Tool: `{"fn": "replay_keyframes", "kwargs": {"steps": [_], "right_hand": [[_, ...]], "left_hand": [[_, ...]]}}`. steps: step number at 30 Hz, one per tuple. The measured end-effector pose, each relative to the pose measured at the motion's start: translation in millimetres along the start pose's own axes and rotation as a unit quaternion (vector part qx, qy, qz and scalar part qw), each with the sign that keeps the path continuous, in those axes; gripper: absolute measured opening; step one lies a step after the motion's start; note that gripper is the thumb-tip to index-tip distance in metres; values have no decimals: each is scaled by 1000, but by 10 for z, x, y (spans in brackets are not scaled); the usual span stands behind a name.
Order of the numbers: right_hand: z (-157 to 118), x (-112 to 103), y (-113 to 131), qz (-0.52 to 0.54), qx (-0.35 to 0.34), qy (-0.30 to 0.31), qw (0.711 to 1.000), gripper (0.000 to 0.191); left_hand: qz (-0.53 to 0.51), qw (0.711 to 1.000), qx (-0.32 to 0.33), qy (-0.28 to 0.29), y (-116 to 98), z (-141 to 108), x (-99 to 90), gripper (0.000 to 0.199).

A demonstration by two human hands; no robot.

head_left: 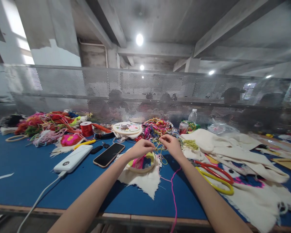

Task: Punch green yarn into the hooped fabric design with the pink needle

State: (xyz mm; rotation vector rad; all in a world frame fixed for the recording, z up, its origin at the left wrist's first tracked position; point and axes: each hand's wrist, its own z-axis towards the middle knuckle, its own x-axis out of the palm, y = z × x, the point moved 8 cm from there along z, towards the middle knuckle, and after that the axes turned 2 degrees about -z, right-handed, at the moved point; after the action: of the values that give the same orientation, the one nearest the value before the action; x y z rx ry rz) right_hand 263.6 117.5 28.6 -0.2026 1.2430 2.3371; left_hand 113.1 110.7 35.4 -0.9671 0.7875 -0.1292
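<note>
My left hand (141,149) is above an embroidery hoop (142,170), its fingertips pinched together. Cream cloth with ragged edges (149,184) is stretched in the hoop, with pink, blue and yellow-green stitching on it. Level with it and a little to the right, my right hand (171,147) also has thumb and fingers drawn together. Whatever lies between the fingertips of either hand is too small to make out. Yellow-green yarn (163,156) trails between and behind the hands. A pink strand of yarn (174,197) runs down past my right forearm to the table's front edge.
Red-and-yellow-handled scissors (215,178) lie beside my right forearm on cream cloth (257,194). To the left are a phone (109,155) and a cabled white power bank (74,158). Yarn heaps (157,127), another hoop (127,128) and a perforated metal screen (145,87) stand behind.
</note>
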Motion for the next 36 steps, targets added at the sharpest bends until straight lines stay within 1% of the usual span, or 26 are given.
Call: {"fn": "replay_keyframes", "kwargs": {"steps": [6,12,18,22,25,27,29,32,34,36], "right_hand": [[-9,-5,9,-3,-2,-2,1000,24],[-17,11,41,0,-4,6,1000,25],[-29,23,61,2,0,7,1000,24],[-15,-25,10,7,13,-3,1000,22],[-1,-68,-77,18,37,-11,999,18],[-1,-41,-152,35,64,6,997,15],[-20,52,-234,60,101,49,992,14],[-75,203,-322,102,162,113,975,11],[-103,255,-320,140,191,133,962,14],[-125,291,-264,187,207,149,949,16]], "left_hand": [[-6,1000,-6,-1,-7,-2,-31,23],[-1,1000,-3,-3,-57,-29,6,33],[8,1000,11,-10,-34,-20,21,32],[24,999,23,-4,-52,-11,23,32],[42,999,30,-8,-68,3,12,30],[58,998,33,-18,-74,11,-7,29],[73,996,36,-26,-80,14,-23,29],[87,995,41,-28,-85,15,-32,29],[90,995,43,-26,-77,18,-32,29],[92,994,45,-26,-63,23,-36,29]]}}
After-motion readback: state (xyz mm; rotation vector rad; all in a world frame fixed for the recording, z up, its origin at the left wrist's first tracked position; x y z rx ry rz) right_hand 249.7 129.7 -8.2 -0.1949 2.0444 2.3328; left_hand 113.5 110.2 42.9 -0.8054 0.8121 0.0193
